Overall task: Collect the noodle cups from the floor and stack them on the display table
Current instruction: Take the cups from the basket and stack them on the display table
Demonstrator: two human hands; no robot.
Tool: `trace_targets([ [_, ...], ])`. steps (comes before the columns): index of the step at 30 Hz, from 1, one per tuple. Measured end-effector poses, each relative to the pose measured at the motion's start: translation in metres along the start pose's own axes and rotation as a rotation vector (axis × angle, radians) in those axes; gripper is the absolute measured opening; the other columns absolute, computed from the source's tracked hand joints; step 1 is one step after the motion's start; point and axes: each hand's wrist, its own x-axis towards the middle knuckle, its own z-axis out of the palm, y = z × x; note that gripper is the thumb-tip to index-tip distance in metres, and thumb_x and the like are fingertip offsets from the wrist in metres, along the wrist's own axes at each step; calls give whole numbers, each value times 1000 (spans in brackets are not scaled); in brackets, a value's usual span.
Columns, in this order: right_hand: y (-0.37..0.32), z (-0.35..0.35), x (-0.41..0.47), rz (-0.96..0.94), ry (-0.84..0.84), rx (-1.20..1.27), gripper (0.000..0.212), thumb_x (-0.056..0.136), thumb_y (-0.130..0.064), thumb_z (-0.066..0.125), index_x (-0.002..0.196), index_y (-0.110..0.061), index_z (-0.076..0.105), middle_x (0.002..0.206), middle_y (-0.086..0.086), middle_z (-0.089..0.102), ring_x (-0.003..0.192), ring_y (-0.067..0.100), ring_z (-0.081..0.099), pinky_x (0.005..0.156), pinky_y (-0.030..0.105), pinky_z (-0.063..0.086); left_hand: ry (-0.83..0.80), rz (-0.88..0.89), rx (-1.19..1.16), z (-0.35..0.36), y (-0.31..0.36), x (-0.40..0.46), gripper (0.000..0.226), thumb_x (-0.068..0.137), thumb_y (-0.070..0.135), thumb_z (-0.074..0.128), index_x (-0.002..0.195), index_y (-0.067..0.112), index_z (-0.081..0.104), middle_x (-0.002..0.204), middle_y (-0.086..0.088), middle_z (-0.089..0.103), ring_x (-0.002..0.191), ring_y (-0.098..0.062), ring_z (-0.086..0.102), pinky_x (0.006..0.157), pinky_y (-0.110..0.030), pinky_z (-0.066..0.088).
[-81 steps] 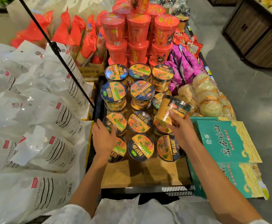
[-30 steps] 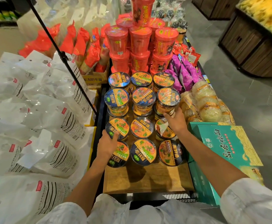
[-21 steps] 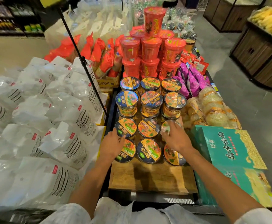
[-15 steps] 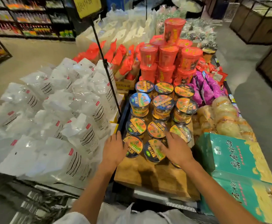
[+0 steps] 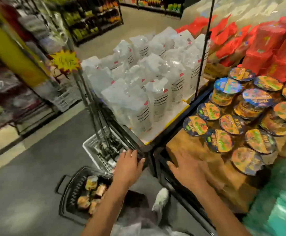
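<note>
Several noodle cups [image 5: 230, 124] with orange and blue lids stand in rows and short stacks on the wooden display table [image 5: 193, 150] at the right. On the floor at the lower left, a dark basket [image 5: 67, 189] holds more noodle cups [image 5: 91, 193]. My left hand [image 5: 127, 167] hangs with spread fingers above the basket's right side, holding nothing. My right hand [image 5: 188, 169] is flat with straight fingers over the table's front left corner, empty too. The whole view is blurred by motion.
White packets [image 5: 147, 86] fill the table left of the cups, behind a black pole [image 5: 202, 53]. Red packs [image 5: 274, 48] stand behind the cups. A white basket [image 5: 94, 147] sits on the floor by the table. Shelves line the aisle at the left.
My head has swung left and down, bringing the floor and the basket into view. Both hands have come off the cups and drawn back toward the table's front corner.
</note>
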Motion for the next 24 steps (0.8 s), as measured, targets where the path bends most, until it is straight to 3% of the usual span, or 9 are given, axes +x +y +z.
trace_targets([
  [4,-42,34,-16,-139,-116,43,62,105,-59,46,157,-26,43,151,-3,55,136,19,54,104,37,48,-44,-172,-45,12,-40,-59,54,107,54,40,139,14,56,134,-9,60,128,-31,54,107,-41,42],
  [7,-70,51,-18,-182,-193,41,63,104,-60,46,158,-27,41,152,-4,54,135,18,55,105,35,49,-53,-291,-74,17,-64,-92,59,108,56,37,147,13,51,141,-9,56,133,-30,49,113,-41,40],
  [10,-96,70,-18,-239,-267,17,62,104,-61,46,157,-29,41,149,-5,55,129,17,58,98,34,50,-34,-392,-117,23,-87,-121,56,108,55,36,142,15,55,139,-9,58,130,-30,51,111,-43,41],
  [15,-149,100,-3,-292,-383,-11,63,102,-61,48,156,-27,43,152,-4,54,137,18,54,106,38,48,-49,-562,-170,36,-131,-157,54,108,52,38,143,16,56,139,-7,60,130,-28,53,112,-43,40],
  [24,-271,175,43,-394,-604,-143,63,101,-67,46,153,-31,44,144,-2,60,129,21,60,92,40,54,-73,-791,-383,73,-244,-192,54,108,53,39,141,13,57,135,-9,62,123,-28,57,107,-42,45],
])
